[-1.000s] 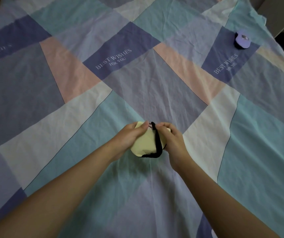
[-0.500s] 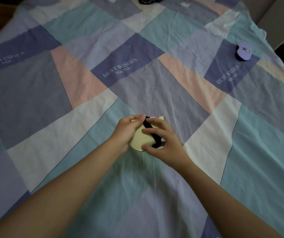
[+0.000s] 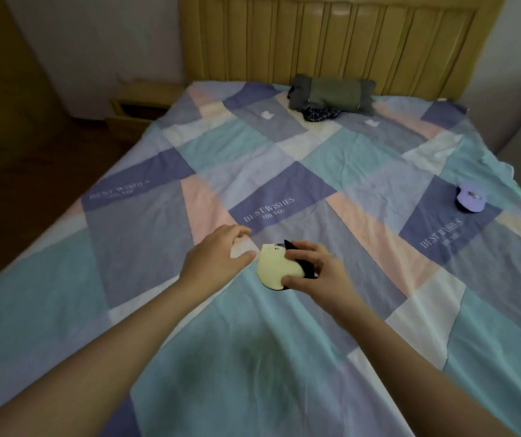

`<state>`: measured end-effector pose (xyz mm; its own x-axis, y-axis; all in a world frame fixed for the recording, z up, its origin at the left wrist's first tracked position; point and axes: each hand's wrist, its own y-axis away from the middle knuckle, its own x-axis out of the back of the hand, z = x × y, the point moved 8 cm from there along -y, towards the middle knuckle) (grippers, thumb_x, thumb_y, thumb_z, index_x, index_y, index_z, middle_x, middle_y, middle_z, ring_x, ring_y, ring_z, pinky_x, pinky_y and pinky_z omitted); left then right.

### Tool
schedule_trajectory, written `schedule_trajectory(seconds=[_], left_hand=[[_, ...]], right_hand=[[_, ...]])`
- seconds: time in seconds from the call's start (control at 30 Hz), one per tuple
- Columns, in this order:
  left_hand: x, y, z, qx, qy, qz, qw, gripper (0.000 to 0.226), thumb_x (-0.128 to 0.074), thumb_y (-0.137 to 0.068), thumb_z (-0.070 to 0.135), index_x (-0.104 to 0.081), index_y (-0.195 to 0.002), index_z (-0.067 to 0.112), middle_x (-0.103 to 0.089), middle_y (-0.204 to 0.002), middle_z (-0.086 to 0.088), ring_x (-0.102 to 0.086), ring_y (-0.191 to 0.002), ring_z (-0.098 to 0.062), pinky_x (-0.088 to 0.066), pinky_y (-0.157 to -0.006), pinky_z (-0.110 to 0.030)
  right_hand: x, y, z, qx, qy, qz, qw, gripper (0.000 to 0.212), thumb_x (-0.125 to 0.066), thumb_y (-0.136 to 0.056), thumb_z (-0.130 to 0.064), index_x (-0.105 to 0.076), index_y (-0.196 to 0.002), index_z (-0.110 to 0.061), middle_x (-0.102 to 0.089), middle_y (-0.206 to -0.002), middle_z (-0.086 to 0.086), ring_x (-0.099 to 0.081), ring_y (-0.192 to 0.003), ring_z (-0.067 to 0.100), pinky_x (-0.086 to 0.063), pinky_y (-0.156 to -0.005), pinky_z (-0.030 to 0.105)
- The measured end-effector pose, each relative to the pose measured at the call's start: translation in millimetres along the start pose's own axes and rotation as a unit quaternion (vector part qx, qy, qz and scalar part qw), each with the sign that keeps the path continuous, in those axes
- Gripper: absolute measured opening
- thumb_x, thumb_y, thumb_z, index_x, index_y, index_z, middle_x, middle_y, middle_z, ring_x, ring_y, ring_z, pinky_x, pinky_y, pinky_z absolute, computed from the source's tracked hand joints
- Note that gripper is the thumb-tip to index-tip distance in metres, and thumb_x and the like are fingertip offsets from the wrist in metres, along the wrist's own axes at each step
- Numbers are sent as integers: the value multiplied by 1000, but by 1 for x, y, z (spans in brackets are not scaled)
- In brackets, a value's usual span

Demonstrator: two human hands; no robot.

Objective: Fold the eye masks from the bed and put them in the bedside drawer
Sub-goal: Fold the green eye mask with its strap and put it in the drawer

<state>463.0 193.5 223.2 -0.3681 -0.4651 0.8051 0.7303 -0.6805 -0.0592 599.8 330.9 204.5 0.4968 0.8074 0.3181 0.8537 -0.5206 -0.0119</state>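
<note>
Closest in, both forearms reach out over the patchwork sheet (image 3: 284, 357), same as a second ago, but the view has tipped way up so a lot more of the room shows. The right hand (image 3: 322, 274) has the folded cream eye mask (image 3: 273, 268) pinched between thumb and fingers, with the black strap (image 3: 303, 267) bunched under its fingers, just above the bed. A second ago both hands were on it; the left hand (image 3: 218, 257) has let go and sits just beside the mask with fingers loosely spread, holding nothing, not quite touching it as far as I can tell (it's a bit blurry there).

Farther out on the right, the purple eye mask (image 3: 471, 199) still lies on a dark blue patch near the bed's edge, well apart from the hands.

Up by the headboard (image 3: 341, 42), which wasn't in frame before, there's a grey-green pillow (image 3: 331, 94) with a dark checked cloth (image 3: 322, 114) touching its front. Left of the bed, near the wall, sits the wooden bedside cabinet (image 3: 139, 104); it's dim over there, so I can't make out much of the drawer.
</note>
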Motion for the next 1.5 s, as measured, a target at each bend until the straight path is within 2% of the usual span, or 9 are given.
schedule_trajectory(seconds=[0.17,0.27,0.43,0.6,0.73,0.83,1.13,1.37,1.5], left_hand=[[105,31,21,5,-222,26,975,60,-58,-84,50,-37,-138,34,-43,-143,8,-46,-125,-20,-43,-91,-36],[173,67,36,30,-240,61,968,60,-57,-85,50,-36,-139,33,-42,-145,7,-44,-128,-18,-43,-97,-37],[286,150,63,50,-326,126,936,60,-52,-88,50,-34,-142,32,-42,-143,8,-46,-124,-16,-42,-90,-34],[382,246,74,97,-368,188,905,62,-51,-90,49,-29,-145,31,-37,-148,7,-42,-129,-15,-43,-93,-34],[432,312,68,128,-399,222,880,63,-52,-89,49,-29,-145,30,-38,-148,6,-40,-131,-16,-40,-96,-35],[460,350,51,150,-420,229,865,63,-50,-89,49,-30,-144,30,-42,-145,7,-42,-129,-15,-41,-94,-35],[553,454,-46,222,-445,243,833,59,-51,-88,47,-34,-142,28,-45,-141,6,-45,-124,-16,-40,-88,-34],[622,518,-150,287,-441,256,811,62,-51,-89,47,-31,-144,27,-42,-144,5,-42,-129,-16,-40,-95,-35],[661,522,-218,310,-423,270,808,64,-51,-88,48,-30,-144,27,-42,-144,4,-42,-128,-17,-40,-96,-36]], right_hand=[[1,11,-94,60,4,-36,998,42,-78,-69,0,-69,-109,-10,-54,-128,-6,-57,-110,12,-50,-91,25],[-5,24,-162,121,24,-66,990,39,-76,-71,2,-69,-108,-7,-54,-127,-2,-55,-112,10,-47,-92,19],[-30,51,-280,227,50,-114,966,39,-77,-71,1,-68,-109,-4,-54,-127,3,-52,-113,10,-43,-89,7],[-80,91,-389,308,10,-158,938,40,-79,-73,-9,-68,-111,-6,-55,-126,1,-52,-116,13,-46,-98,28],[-135,124,-451,334,-51,-185,923,33,-79,-74,-21,-72,-105,-11,-60,-120,-4,-56,-112,11,-51,-92,29],[-184,145,-489,358,-60,-209,908,33,-79,-74,-19,-72,-106,-13,-60,-121,-4,-54,-112,11,-51,-95,38],[-345,189,-554,368,-84,-292,879,42,-80,-73,-15,-68,-114,-16,-58,-128,-5,-54,-115,14,-53,-94,41],[-472,212,-590,388,-79,-324,859,40,-81,-72,-17,-69,-111,-21,-58,-125,-10,-54,-115,10,-53,-92,30],[-549,202,-616,406,-70,-339,846,37,-80,-73,-17,-71,-109,-20,-57,-123,-13,-53,-115,6,-52,-94,31]])
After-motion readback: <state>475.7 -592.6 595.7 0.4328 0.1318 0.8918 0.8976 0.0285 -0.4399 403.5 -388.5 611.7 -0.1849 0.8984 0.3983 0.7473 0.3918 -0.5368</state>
